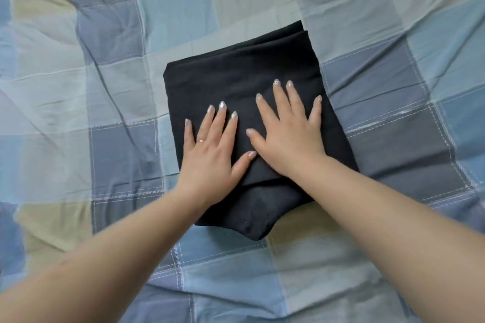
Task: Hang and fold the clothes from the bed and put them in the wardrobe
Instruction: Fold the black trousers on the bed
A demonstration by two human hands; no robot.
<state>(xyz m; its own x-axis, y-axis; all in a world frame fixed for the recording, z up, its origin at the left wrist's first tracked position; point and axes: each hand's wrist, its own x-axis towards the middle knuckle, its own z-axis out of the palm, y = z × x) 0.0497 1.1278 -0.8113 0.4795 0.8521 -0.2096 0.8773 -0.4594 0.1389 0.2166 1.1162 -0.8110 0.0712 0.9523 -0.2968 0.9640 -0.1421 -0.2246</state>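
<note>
1. Near the middle of the bed [78, 102], on the blue and green checked cover: a black garment [236, 71], folded into a thick, roughly rectangular packet of several layers.
2. Long axis of the packet: from the near side of the bed toward the far side, leaning a little to the right at the far end; near end narrower, with a rounded corner sticking out beyond the upper fold.
3. Left hand [210, 157]: palm down, flat on the near-left part of the packet, fingers [219, 118] straight and spread, thumb pointing toward the other hand; a ring on one finger.
4. Right hand [291, 136]: also palm down and flat, a little farther along the packet, fingers straight and spread, thumb almost touching the left thumb. Nothing pinched or gripped by either hand.
5. Both hands equally near, directly on top; left and right edges of the packet lying just outside the little fingers.
6. Probably the pressing-flat step, folding nearly finished. For lifting: most likely fingers slid under the two long edges, packet carried level so the layers do not slip apart.
7. Wardrobe: not in view.
</note>
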